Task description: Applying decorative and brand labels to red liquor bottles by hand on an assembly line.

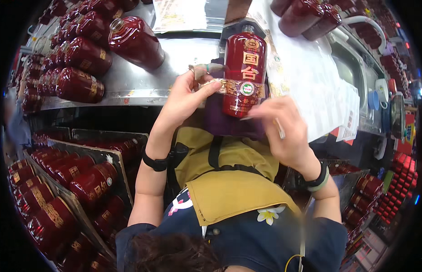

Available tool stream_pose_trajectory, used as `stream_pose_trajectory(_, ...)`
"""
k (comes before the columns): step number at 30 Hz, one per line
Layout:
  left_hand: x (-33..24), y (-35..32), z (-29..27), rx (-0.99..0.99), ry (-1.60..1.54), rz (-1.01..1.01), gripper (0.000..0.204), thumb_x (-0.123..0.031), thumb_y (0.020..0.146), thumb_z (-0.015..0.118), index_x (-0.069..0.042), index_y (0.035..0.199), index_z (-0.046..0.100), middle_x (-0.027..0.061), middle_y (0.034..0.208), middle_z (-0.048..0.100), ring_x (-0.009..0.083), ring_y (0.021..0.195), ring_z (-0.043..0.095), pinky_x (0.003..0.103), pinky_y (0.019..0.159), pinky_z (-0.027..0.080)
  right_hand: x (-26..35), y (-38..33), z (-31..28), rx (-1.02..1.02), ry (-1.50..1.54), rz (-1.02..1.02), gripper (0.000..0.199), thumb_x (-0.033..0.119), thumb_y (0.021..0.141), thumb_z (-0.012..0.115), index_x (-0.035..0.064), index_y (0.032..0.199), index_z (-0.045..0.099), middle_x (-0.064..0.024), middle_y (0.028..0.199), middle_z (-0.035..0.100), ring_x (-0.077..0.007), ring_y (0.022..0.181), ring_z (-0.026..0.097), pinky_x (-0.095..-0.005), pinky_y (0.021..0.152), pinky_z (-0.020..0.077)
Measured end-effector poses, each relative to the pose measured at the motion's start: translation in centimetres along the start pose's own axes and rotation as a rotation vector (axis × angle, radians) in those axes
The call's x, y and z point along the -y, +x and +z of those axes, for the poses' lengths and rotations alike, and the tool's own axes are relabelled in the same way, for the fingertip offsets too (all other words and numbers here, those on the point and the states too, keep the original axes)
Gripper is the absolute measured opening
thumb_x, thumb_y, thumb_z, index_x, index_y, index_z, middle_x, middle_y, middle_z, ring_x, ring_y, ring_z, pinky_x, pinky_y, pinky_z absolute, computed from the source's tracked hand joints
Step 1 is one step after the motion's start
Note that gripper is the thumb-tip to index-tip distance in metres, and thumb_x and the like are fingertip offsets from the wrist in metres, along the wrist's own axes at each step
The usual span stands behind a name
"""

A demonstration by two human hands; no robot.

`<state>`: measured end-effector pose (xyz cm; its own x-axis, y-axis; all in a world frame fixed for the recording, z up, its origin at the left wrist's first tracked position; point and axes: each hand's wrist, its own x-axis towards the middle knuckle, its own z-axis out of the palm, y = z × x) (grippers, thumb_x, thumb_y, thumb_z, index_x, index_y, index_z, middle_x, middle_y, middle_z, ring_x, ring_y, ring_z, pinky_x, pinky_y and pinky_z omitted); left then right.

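Bottle [245,52], in the head view, lies label-side up at the table's near edge, centre, neck far and base near, over a dark purple cloth [231,127]. The left hand [181,97] has its thumb at the left end of a gold band [230,86] across the bottle, its fingers bent by the bottle's left side. The right hand [286,129] is half-curled and blurred near the base, in front of its right corner; I cannot tell whether it grips anything (a pale sliver shows by its fingers).

Left of the work, a crowd of red bottles [86,56] fills the metal table [184,59]. White sheets [306,104] overlap on the right, and more papers [180,16] lie far. A sink [344,54] sits beyond the sheets, far right. Near left, a crate [113,158] is packed with more bottles.

The bottle is glossy, deep red and round-shouldered, with a narrow clear neck; the table shines, the cloth looks soft and dull.

Large gold characters run down its front under a gold crest, and the patterned band carries a round green-and-white emblem [247,89].
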<state>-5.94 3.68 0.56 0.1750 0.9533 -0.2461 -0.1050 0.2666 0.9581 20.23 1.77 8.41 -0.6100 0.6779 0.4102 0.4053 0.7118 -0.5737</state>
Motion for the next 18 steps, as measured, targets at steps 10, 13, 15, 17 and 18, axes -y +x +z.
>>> stream_pose_trajectory(10,0.5,0.5,0.3,0.020,-0.122,-0.037,0.044,-0.010,0.098,0.071,0.002,0.137,0.056,0.0020,0.103,0.069,0.0093,0.096,0.065,0.025,0.086,0.051,-0.9,0.3,3.0,-0.049,-0.118,0.389,0.129,0.041,0.056,0.099,-0.0021,0.157,0.030,-0.0226,0.136,0.047,-0.0395,0.121,0.056,-0.0439,0.099,0.0507)
stream_pose_trajectory(13,0.2,0.5,0.5,-0.009,-0.086,-0.074,0.040,-0.011,0.098,0.071,0.002,0.132,0.056,0.0029,0.103,0.069,0.0106,0.098,0.066,0.026,0.088,0.052,-1.1,0.3,3.4,-0.046,-0.139,0.392,0.129,0.036,0.059,0.099,-0.0051,0.157,0.027,-0.0237,0.138,0.046,-0.0400,0.124,0.055,-0.0438,0.101,0.0501)
stream_pose_trajectory(15,0.3,0.6,0.5,-0.035,-0.078,-0.090,0.037,-0.011,0.098,0.072,0.002,0.129,0.057,0.0030,0.103,0.069,0.0111,0.099,0.066,0.027,0.089,0.052,-1.3,0.3,3.5,-0.047,-0.138,0.382,0.128,0.034,0.059,0.099,-0.0051,0.157,0.027,-0.0237,0.138,0.047,-0.0399,0.124,0.055,-0.0439,0.101,0.0501)
stream_pose_trajectory(17,0.4,0.8,0.5,-0.025,-0.074,-0.087,0.033,-0.012,0.098,0.072,0.001,0.124,0.058,0.0034,0.104,0.068,0.0120,0.101,0.066,0.027,0.090,0.052,-1.5,0.2,3.7,-0.047,-0.137,0.373,0.127,0.032,0.060,0.099,-0.0050,0.157,0.027,-0.0237,0.138,0.047,-0.0398,0.124,0.055,-0.0439,0.101,0.0500)
stream_pose_trajectory(18,0.6,0.8,0.4,-0.026,-0.077,-0.087,0.033,-0.012,0.098,0.072,0.001,0.124,0.058,0.0034,0.104,0.068,0.0120,0.101,0.066,0.027,0.090,0.052,-1.6,0.2,3.8,-0.052,-0.133,0.366,0.125,0.030,0.060,0.098,-0.0053,0.157,0.027,-0.0236,0.137,0.047,-0.0397,0.123,0.055,-0.0439,0.101,0.0500)
